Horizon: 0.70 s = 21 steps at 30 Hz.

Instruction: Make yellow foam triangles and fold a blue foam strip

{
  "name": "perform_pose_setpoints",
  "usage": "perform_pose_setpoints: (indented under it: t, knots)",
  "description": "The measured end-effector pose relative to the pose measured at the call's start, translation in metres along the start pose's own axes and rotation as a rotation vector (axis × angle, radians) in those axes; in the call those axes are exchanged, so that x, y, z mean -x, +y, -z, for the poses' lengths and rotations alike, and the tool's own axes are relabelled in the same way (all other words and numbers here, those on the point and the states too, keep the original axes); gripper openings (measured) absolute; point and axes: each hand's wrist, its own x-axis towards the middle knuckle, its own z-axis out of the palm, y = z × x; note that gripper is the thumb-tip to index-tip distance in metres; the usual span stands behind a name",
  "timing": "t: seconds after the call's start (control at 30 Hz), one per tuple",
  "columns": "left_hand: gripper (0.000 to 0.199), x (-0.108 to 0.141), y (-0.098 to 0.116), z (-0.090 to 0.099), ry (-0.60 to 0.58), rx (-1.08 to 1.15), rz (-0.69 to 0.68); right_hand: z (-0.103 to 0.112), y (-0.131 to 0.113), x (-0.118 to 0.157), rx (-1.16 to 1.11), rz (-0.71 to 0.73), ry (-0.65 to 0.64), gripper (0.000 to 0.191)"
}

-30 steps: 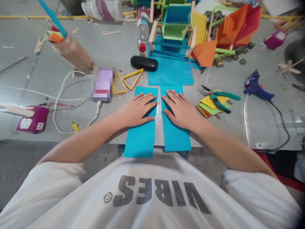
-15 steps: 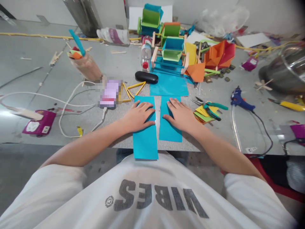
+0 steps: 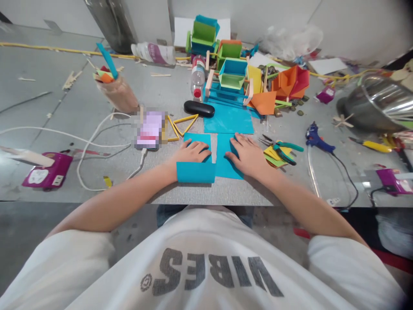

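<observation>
Two blue paper strips lie side by side near the table's front edge, a narrow gap between them. On the left strip (image 3: 196, 173) rests my left hand (image 3: 192, 153), fingers spread; the strip's near end is bent up over the heel of that hand. My right hand (image 3: 247, 155) lies on the right strip (image 3: 222, 161) with its fingers apart. Just beyond the strips is a larger blue sheet (image 3: 227, 120), under a blue and green paper wheel on a wooden frame (image 3: 232, 79).
A black case (image 3: 199, 109), yellow triangles (image 3: 185, 125) and a phone (image 3: 150, 129) lie to the left. On the right are green-handled pliers (image 3: 285, 148), a blue glue gun (image 3: 318, 137) and a metal pot (image 3: 371, 103). A cup (image 3: 119, 94) stands far left.
The left strip's near end has bent up and back over my left hand. The right strip has moved slightly away from me. Both hands remain spread on the paper.
</observation>
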Motion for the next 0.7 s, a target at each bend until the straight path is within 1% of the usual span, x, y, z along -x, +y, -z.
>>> perform_pose_setpoints:
  t: [0.07, 0.17, 0.2, 0.27, 0.33, 0.37, 0.43, 0.53, 0.57, 0.7]
  knots:
    - [0.05, 0.0004, -0.0002, 0.0, 0.009, -0.012, -0.015, -0.0001, -0.0026, 0.0021, -0.007, -0.028, 0.046, 0.076]
    - [0.057, 0.0011, 0.0004, 0.0012, 0.001, -0.011, -0.033, -0.0006, -0.0049, 0.0029, -0.009, -0.022, 0.025, 0.081]
    - [0.056, 0.001, 0.0007, 0.0013, -0.003, -0.004, -0.022, -0.0007, -0.0049, 0.0023, -0.005, -0.011, 0.009, 0.084]
    - [0.048, 0.0003, 0.0011, 0.0008, -0.01, 0.007, 0.006, -0.0003, -0.0046, 0.0008, 0.008, -0.005, -0.005, 0.087]
    - [0.042, -0.0005, 0.0008, -0.0004, -0.013, 0.005, 0.022, 0.0005, -0.0051, 0.0002, 0.019, -0.017, 0.006, 0.084]
    - [0.042, -0.0007, 0.0004, -0.0009, -0.013, -0.001, 0.018, 0.0008, -0.0056, 0.0002, 0.022, -0.023, 0.01, 0.083]
    - [0.046, -0.0008, -0.0007, -0.0014, -0.01, -0.015, -0.011, 0.0009, -0.0062, -0.0003, 0.021, -0.023, -0.003, 0.084]
    - [0.06, -0.0004, -0.002, -0.0013, -0.009, -0.026, -0.045, -0.0004, -0.0049, -0.0027, 0.02, 0.002, -0.046, 0.09]
    - [0.061, -0.0004, -0.0022, -0.0014, -0.01, -0.028, -0.043, -0.0009, -0.0044, -0.0032, 0.019, 0.004, -0.044, 0.091]
    - [0.052, -0.0006, -0.0025, -0.0029, -0.022, -0.023, -0.027, -0.0021, -0.0065, -0.0007, 0.012, -0.013, 0.027, 0.085]
